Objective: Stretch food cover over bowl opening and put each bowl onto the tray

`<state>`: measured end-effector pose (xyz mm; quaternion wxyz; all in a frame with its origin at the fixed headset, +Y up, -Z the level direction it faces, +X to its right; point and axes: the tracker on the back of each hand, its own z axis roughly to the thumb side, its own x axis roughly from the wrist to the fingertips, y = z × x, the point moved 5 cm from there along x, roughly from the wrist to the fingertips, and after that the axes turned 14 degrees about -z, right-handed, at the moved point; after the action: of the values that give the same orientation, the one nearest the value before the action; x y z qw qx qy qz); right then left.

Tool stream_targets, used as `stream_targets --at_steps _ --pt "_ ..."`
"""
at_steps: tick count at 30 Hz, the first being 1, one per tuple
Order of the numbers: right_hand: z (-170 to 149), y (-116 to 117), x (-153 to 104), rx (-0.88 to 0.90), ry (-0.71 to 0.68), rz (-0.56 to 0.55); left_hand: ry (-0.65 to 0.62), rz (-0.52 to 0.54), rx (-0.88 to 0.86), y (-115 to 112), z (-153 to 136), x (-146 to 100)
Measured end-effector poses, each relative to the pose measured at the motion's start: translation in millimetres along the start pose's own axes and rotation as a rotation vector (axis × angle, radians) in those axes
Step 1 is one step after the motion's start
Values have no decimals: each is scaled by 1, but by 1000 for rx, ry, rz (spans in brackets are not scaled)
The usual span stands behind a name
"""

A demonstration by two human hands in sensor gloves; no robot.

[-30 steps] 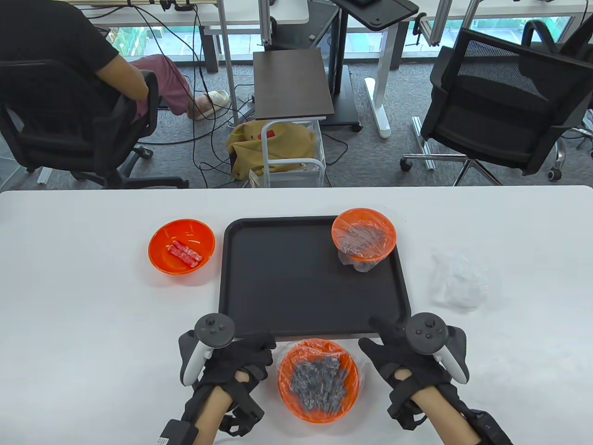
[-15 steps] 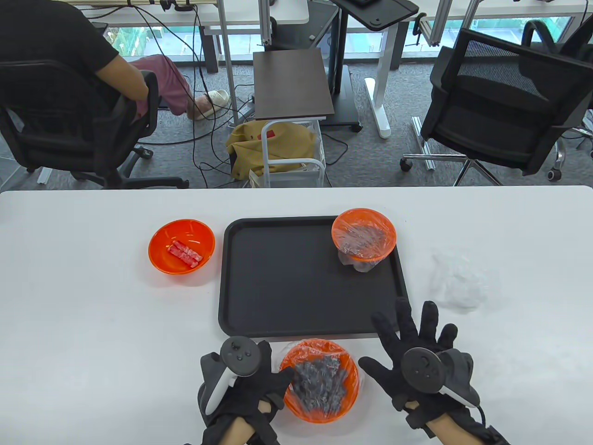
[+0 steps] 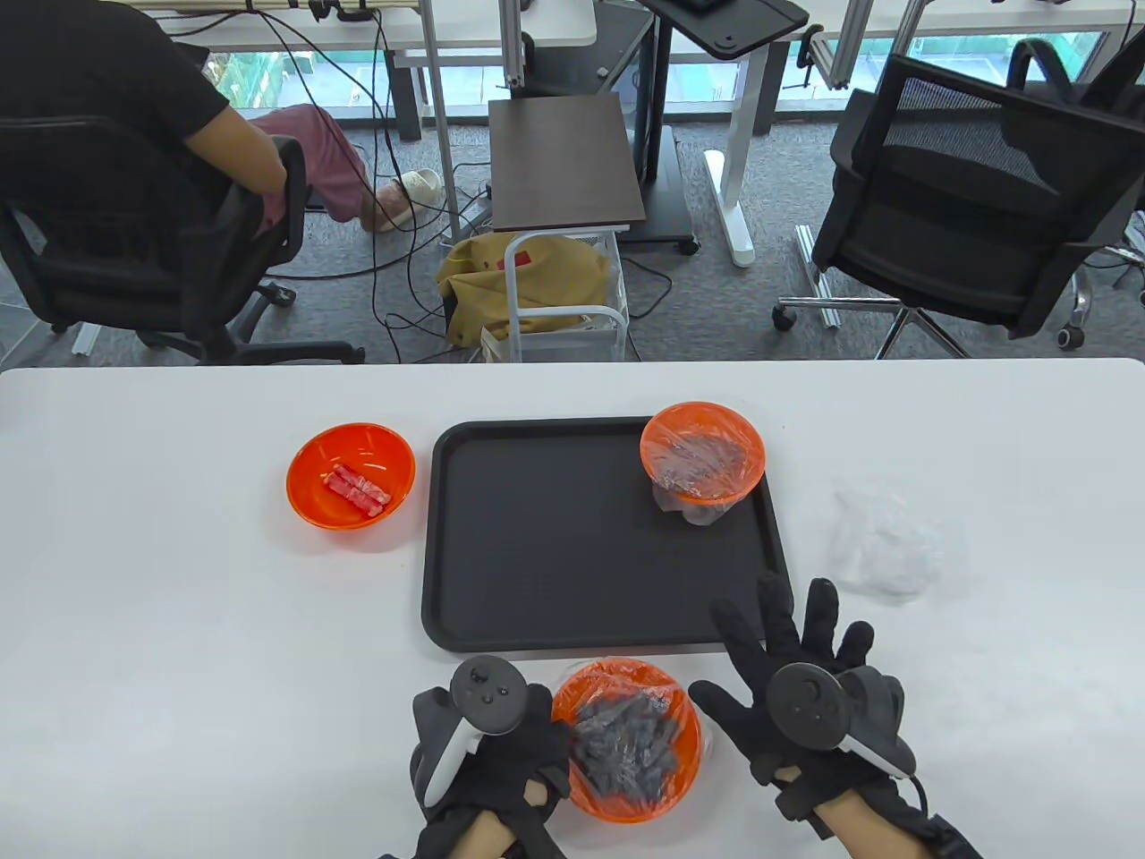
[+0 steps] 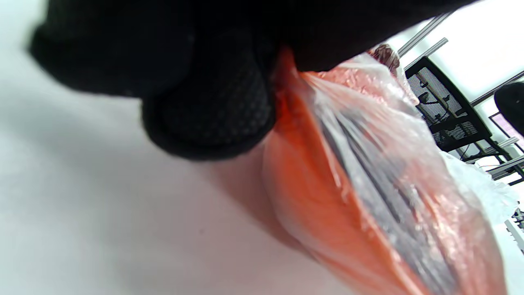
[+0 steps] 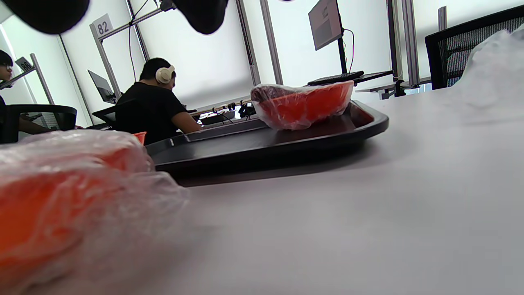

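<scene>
- Left hand at the near edge of the surface, fingers clamped on the left rim of the near bowl; left wrist view shows a fingertip under the rim and another part of the glove on top.
- Near bowl: orange, dark grey pieces inside, clear food cover stretched over the opening; it sits just in front of the tray, not on it. Whether it is lifted or resting, cannot tell.
- Right hand right of the near bowl, fingers spread apart and straight, holding nothing; fingertips near the tray's near right corner. Cannot tell if the palm touches the surface.
- Tray: black, mid surface, mostly bare.
- Covered bowl: orange, wrapped in clear film, on the tray's far right corner; right wrist view shows it sitting inside the tray rim.
- Open bowl: orange, uncovered, red pieces inside, on the surface just left of the tray.
- Loose cover: crumpled clear plastic on the surface right of the tray, apart from the right hand.
- Background: a person seated in an office chair, an empty black chair, a small cart.
</scene>
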<state>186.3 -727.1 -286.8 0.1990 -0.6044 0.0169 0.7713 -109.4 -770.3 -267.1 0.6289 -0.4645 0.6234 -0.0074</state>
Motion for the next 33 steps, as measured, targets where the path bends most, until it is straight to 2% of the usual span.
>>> stream_targets --at_steps 5,8,10,17,23,28,33 --pt "-5 -9 1 39 31 -35 -34 83 -32 43 16 -6" --pt "-7 -11 1 58 44 -42 -2 140 -35 81 25 0" --pt "-7 -11 1 58 47 -41 44 170 -48 107 27 12" --pt "-7 -10 -1 61 55 -29 196 249 -140 168 8 62" --pt "-5 -9 -2 45 52 -18 310 271 -201 195 -20 100" --pt "-3 -10 -4 37 54 -20 343 268 -256 200 -33 125" --pt "-8 -10 -6 35 72 -19 325 233 -296 202 -29 142"
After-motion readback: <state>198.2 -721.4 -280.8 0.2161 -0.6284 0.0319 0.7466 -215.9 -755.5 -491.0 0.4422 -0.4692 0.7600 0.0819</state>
